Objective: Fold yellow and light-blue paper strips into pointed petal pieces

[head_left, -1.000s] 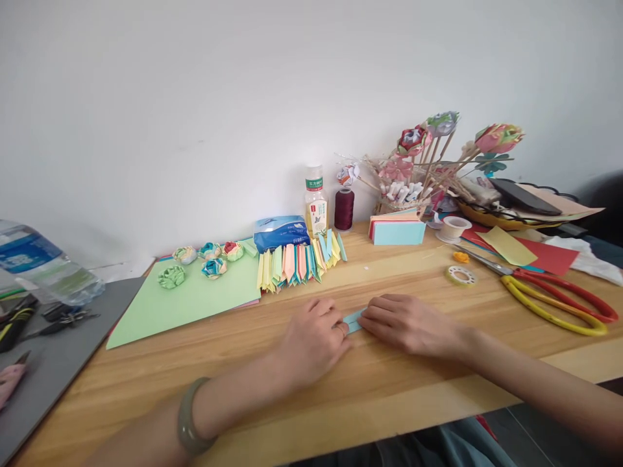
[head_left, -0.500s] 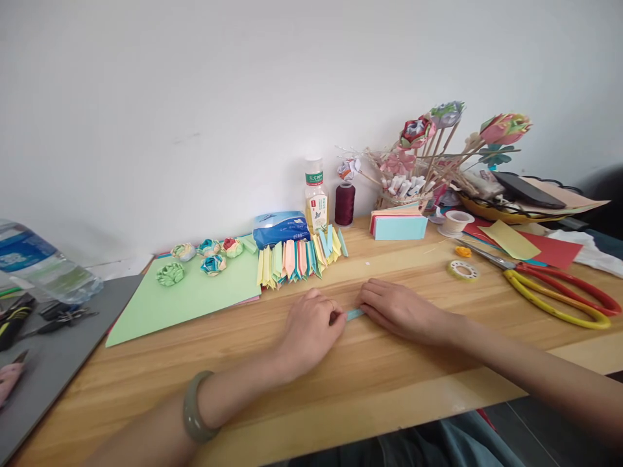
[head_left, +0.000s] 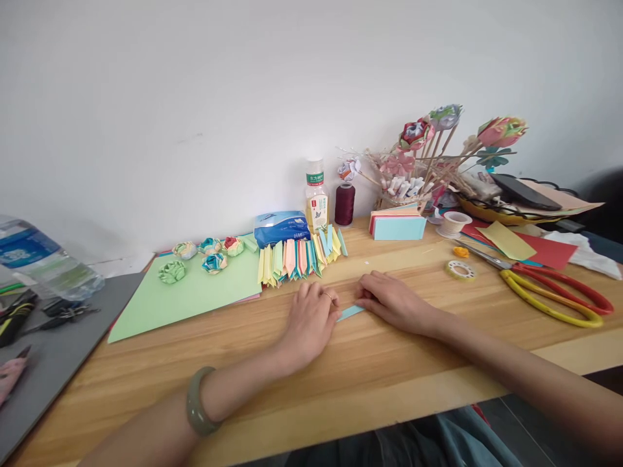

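Note:
A narrow light-blue paper strip [head_left: 351, 312] lies low over the wooden table, stretched between my two hands. My left hand [head_left: 311, 321], with a ring on a finger, is closed on the strip's left end. At the right end, the bent fingers of my right hand [head_left: 392, 301] pinch it. Each hand covers the end it grips. Just beyond stands a row of folded paper pieces [head_left: 294, 261] in yellow, green, pink and blue. Farther back is a stack of cut paper [head_left: 399, 227] with a light-blue sheet at the front.
Paper flowers [head_left: 214, 263] rest on a green sheet [head_left: 185, 308] at left. Large scissors [head_left: 549, 285] and a tape roll [head_left: 460, 270] lie at right. At the wall stand a drink bottle [head_left: 317, 198], a tissue pack [head_left: 281, 227] and a maroon thread spool [head_left: 344, 204].
My hands have moved slightly apart, and more of the blue strip shows between them. The left hand's fingers have shifted a little. The view has moved slightly.

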`<state>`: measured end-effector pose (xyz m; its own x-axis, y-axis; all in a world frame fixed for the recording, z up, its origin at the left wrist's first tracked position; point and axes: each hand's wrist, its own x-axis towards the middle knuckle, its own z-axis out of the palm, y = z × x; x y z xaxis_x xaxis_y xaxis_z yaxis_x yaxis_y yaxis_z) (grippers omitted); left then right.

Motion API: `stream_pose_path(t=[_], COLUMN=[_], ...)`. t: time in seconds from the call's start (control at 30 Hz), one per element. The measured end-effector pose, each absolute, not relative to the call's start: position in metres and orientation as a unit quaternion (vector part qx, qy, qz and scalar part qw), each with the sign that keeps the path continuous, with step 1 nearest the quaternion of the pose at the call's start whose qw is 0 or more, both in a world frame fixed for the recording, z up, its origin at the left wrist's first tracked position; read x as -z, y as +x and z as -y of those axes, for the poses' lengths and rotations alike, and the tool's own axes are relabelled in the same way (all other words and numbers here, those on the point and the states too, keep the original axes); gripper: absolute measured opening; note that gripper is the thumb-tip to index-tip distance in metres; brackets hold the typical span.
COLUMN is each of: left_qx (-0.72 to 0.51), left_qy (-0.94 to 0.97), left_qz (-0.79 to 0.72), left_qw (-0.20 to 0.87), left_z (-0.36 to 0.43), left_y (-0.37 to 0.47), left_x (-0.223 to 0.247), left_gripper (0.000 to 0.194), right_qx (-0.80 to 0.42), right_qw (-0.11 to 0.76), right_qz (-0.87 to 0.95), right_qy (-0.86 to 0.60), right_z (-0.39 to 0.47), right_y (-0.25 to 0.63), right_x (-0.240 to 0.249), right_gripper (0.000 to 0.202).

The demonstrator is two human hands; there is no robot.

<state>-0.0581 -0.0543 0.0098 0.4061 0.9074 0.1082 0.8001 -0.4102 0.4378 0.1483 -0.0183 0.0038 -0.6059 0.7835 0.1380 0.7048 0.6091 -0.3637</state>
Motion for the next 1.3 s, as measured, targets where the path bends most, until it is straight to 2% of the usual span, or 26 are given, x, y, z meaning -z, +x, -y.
stream_pose_path(t=[0.13, 0.23, 0.5, 0.7, 0.8, 0.9, 1.03, 1.2, 1.3], left_qx=[-0.173, -0.175, -0.185, -0.203, -0.214, -0.224, -0.258, -0.332, -0.348], left_qy=[0.826, 0.817, 0.789, 0.775, 0.771, 0.777, 0.788, 0.715, 0.677], left_qz=[-0.504, -0.509, -0.535, -0.545, -0.547, -0.536, -0.490, -0.486, -0.481], left_qw=[0.183, 0.209, 0.238, 0.245, 0.246, 0.244, 0.269, 0.378, 0.435], left_z=[0.053, 0.051, 0.048, 0.046, 0.046, 0.048, 0.051, 0.044, 0.039], left_y=[-0.059, -0.059, -0.062, -0.060, -0.059, -0.057, -0.057, -0.059, -0.057], left_x=[-0.007, -0.005, -0.002, 0.000, 0.000, -0.003, -0.009, -0.010, -0.011], left_gripper=[0.025, 0.031, 0.016, 0.014, 0.016, 0.011, 0.005, 0.011, 0.018], right_qx=[-0.150, -0.166, -0.228, -0.260, -0.212, -0.101, -0.021, -0.248, -0.312], right_qw=[0.159, 0.158, 0.154, 0.181, 0.210, 0.182, 0.178, 0.293, 0.340], right_qz=[0.866, 0.859, 0.871, 0.868, 0.878, 0.925, 0.946, 0.845, 0.784], right_qy=[-0.450, -0.458, -0.408, -0.384, -0.373, -0.317, -0.270, -0.373, -0.414], right_z=[0.014, 0.011, 0.003, 0.008, 0.018, 0.024, 0.024, 0.020, 0.014], right_y=[0.153, 0.157, 0.173, 0.181, 0.173, 0.159, 0.148, 0.138, 0.132], right_x=[0.001, 0.001, -0.008, -0.015, -0.017, -0.014, -0.010, -0.017, -0.026], right_gripper=[0.015, 0.018, 0.018, 0.028, 0.031, 0.024, 0.033, 0.033, 0.039])
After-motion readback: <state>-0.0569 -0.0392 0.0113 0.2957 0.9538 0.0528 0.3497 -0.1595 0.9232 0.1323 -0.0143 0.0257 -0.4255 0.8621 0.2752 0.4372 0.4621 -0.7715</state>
